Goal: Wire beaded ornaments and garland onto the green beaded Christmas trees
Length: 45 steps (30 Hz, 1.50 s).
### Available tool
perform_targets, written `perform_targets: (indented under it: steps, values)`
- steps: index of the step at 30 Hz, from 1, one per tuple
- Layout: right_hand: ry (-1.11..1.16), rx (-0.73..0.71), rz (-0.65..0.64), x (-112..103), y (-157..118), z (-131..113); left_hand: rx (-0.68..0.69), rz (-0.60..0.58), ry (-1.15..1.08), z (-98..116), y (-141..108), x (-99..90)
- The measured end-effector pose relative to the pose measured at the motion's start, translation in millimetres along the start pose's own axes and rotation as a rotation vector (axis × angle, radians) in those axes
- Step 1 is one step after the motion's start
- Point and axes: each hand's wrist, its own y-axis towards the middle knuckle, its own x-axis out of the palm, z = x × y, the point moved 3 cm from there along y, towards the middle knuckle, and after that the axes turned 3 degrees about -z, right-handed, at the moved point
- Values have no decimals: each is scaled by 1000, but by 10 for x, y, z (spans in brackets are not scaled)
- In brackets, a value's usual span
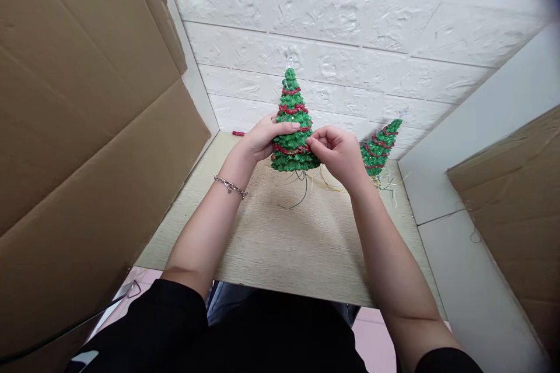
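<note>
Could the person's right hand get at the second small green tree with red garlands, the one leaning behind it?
Probably yes. The right hand pinches the upright green tree, and the leaning green tree sits just beyond it on the wooden table, with only loose thin wires around its base.

2 green trees wear red garlands; at 9 o'clock brown cardboard; the table is pale wood-grain; white embossed wall.

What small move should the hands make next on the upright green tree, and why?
Probably the right hand should keep pressing at the tree's lower red garland, since its fingertips pinch there while the left hand steadies the tree and loose wires hang below.
</note>
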Motion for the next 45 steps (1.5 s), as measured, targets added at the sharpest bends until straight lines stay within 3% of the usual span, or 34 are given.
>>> perform_targets:
  steps: [11,15,20,22,25,28,31,35,40,45]
  values:
    - [80,5,27,73,9,62,-14,0,10,17,-21,-41]
    - [231,43,254,74,30,186,-9,-6,24,19,-18,-52]
    - [576,368,478,200,36,472,13,-50,47,17,-37,-25]
    - [720,489,438,313,33,523,22,-59,61,22,-49,-7]
    - [942,631,238,491,24,500,56,-28,77,47,-63,16]
    - [1075,695,140,564,9,430,52,-33,100,56,-67,48]
    - [1108,722,169,551,4,408,53,-29,142,40,-52,59]
    - [1098,759,247,529,5,483,121,84,262,24,-19,-2]
    - [1120,759,324,489,16,606,75,-36,281,7,-2,-47]
    - [1073,758,479,377,10,606,102,-23,270,-12,13,-95]
